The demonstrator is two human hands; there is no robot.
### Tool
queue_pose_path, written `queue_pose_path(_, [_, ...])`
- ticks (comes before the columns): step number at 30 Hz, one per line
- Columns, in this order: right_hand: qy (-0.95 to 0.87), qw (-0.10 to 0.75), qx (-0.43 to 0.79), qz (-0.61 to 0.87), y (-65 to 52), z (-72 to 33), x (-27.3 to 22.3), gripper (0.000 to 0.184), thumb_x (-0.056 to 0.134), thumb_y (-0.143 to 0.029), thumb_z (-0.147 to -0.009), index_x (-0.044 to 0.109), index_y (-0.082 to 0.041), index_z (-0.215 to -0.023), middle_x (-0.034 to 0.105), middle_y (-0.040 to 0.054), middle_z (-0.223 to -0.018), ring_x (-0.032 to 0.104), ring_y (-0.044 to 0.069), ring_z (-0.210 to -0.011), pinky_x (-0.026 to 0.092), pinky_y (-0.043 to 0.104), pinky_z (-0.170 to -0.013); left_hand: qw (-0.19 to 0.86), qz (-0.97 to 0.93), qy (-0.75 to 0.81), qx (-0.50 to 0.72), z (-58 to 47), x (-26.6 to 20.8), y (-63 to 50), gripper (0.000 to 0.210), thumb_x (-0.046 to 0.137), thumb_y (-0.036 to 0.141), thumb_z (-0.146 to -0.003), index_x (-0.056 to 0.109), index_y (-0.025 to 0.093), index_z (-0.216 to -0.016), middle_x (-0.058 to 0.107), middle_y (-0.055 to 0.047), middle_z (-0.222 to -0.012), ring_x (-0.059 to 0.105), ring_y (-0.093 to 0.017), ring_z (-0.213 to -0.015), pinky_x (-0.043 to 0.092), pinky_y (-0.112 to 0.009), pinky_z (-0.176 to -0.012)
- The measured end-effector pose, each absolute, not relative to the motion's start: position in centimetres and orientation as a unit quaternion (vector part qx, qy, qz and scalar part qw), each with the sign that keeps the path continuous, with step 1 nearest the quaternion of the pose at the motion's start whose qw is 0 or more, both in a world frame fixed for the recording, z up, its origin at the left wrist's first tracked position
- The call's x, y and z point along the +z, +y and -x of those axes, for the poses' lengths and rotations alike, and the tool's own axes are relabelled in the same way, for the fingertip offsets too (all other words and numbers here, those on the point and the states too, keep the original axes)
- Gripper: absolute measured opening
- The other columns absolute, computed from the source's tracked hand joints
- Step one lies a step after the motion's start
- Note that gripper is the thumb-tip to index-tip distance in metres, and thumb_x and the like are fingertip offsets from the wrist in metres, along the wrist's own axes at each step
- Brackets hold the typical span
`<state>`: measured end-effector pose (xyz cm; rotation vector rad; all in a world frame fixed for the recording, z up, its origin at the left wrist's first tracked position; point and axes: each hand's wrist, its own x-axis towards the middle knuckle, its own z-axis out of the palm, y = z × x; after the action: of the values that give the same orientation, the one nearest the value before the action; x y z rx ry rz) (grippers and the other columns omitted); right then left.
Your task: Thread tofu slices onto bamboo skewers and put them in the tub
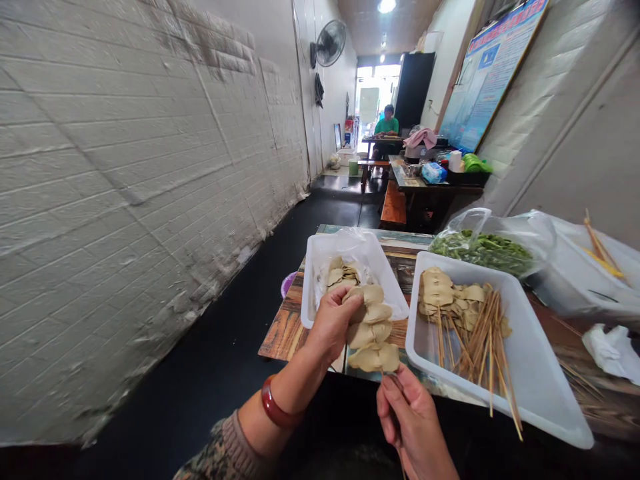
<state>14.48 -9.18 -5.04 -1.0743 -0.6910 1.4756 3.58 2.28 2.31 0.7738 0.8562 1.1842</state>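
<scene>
My left hand (331, 321), with a reddish-brown bangle at the wrist, is closed with thumb and fingers on the upper end of a row of beige food slices (373, 333). The slices are threaded on a thin wooden skewer (383, 375). Below them my right hand (413, 415) pinches that skewer's bare stick. Behind my left hand stands a white tub (306, 287) with a plastic bag and loose beige slices (341, 272). To the right, a larger white tray (543, 380) holds several filled skewers (480, 340), their sticks pointing towards me.
A clear bag of green vegetables (480, 248) lies behind the tray. At far right are another white container (575, 267) and crumpled tissue (611, 347). The wooden table (283, 328) ends at left, beside a white brick wall (125, 220). A person in green (387, 125) sits far back.
</scene>
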Motion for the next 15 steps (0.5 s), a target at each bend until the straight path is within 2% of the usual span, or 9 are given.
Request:
queue_pose_path(8, [-0.281, 0.575, 0.629, 0.442, -9.00, -14.42, -4.64, 0.039, 0.072, -0.054, -0.077, 0.056, -0.019, -0.083, 0.051, -0.0080, -0.052, 0.032, 0.003, -0.034, 0.021, 0.015, -0.034, 0.658, -0.339, 0.393, 0.546, -3.89, 1.95, 2.91, 0.028, 0.084, 0.034, -0.057, 0.068, 0.015, -0.069, 0.064, -0.001, -0.065, 0.056, -0.011, -0.056, 0.042, -0.021, -0.054])
queue_pose_path(15, [-0.280, 0.578, 0.627, 0.441, -9.02, -14.51, -4.68, 0.039, 0.072, -0.055, -0.077, 0.055, -0.019, -0.080, 0.051, -0.0079, -0.051, 0.031, 0.002, -0.033, 0.019, 0.015, -0.033, 0.629, -0.325, 0.403, 0.580, -4.19, 2.17, 3.12, 0.032, 0.086, 0.028, -0.053, 0.064, 0.017, -0.073, 0.061, 0.003, -0.061, 0.053, -0.008, -0.052, 0.038, -0.019, -0.051])
